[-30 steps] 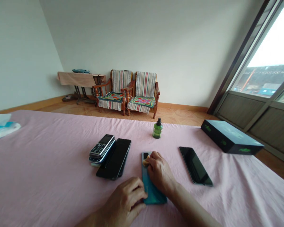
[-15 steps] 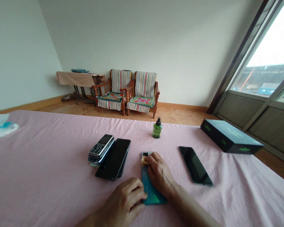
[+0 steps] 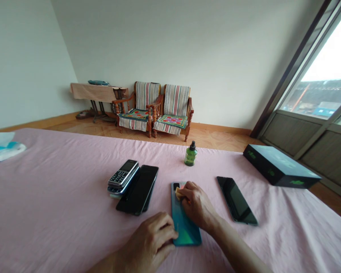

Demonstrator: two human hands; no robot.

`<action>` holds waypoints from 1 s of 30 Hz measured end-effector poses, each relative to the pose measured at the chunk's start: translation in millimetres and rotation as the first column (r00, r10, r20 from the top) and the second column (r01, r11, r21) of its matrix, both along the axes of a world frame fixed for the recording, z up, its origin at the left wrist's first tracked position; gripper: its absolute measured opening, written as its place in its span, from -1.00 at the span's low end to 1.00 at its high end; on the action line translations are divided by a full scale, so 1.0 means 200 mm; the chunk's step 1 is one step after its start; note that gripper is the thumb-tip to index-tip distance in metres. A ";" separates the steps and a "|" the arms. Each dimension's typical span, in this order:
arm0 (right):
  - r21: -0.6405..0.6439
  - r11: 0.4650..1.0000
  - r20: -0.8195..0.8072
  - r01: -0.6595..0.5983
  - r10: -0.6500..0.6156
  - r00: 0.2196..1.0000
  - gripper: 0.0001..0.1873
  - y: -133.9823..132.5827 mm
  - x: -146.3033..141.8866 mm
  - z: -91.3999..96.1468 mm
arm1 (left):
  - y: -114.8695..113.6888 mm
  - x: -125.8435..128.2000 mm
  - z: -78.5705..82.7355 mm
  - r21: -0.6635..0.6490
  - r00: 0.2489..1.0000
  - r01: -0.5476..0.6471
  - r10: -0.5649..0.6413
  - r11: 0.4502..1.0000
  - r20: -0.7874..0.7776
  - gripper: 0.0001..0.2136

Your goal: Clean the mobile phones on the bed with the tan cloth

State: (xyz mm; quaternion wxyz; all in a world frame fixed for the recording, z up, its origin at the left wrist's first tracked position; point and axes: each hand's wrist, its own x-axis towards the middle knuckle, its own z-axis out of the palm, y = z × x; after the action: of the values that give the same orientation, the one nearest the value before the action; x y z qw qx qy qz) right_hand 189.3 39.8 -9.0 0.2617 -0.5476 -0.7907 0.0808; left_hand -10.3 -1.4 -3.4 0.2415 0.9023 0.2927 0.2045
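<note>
A blue-green smartphone [image 3: 183, 223] lies back side up on the pink cloth, its dark camera block at the far end. My left hand [image 3: 156, 237] grips its near left edge with curled fingers. Pinched in my right hand [image 3: 197, 204] is a small pale yellow wiping cloth [image 3: 178, 193], pressed on the phone's back just below the camera block. My right hand covers part of the phone's right side. To the left, a keypad phone [image 3: 123, 173] tops a small stack, beside black smartphones [image 3: 139, 189] lying one on another. Another black smartphone [image 3: 236, 200] lies to the right.
A green spray bottle [image 3: 190, 154] stands beyond the phone. At the right is a black box [image 3: 281, 167] with green lettering, and a tissue pack [image 3: 5, 149] lies far left. Pink cloth [image 3: 59, 201] covers the surface. Two wooden chairs [image 3: 173, 110] stand by the wall.
My right hand and the cloth have shifted slightly right across the top of the phone's back. My left hand keeps its place at the phone's edge. The whole view has moved a little.
</note>
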 end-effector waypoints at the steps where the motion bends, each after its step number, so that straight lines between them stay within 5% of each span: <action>1: -0.001 1.000 0.007 -0.004 0.004 1.000 -0.69 0.00 -0.01 0.00 | 0.00 0.00 0.00 -0.001 1.000 0.001 -0.001 1.000 0.000 -0.78; 21: -0.005 0.998 0.044 0.068 -0.068 0.997 -0.92 -0.01 -0.03 0.02 | 0.01 0.00 -0.02 -0.002 1.000 -0.012 0.012 1.000 0.017 -0.75; 30: -0.039 0.999 0.062 0.026 -0.024 0.998 -0.76 0.02 0.01 0.01 | 0.00 0.00 0.00 -0.005 1.000 -0.003 0.003 1.000 0.001 -0.76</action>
State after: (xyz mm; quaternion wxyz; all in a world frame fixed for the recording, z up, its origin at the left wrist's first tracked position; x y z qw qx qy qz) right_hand 190.6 43.6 -6.8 0.2276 -0.5646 -0.7897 0.0764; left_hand -10.4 -0.8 -3.3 0.2434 0.9012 0.2945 0.2046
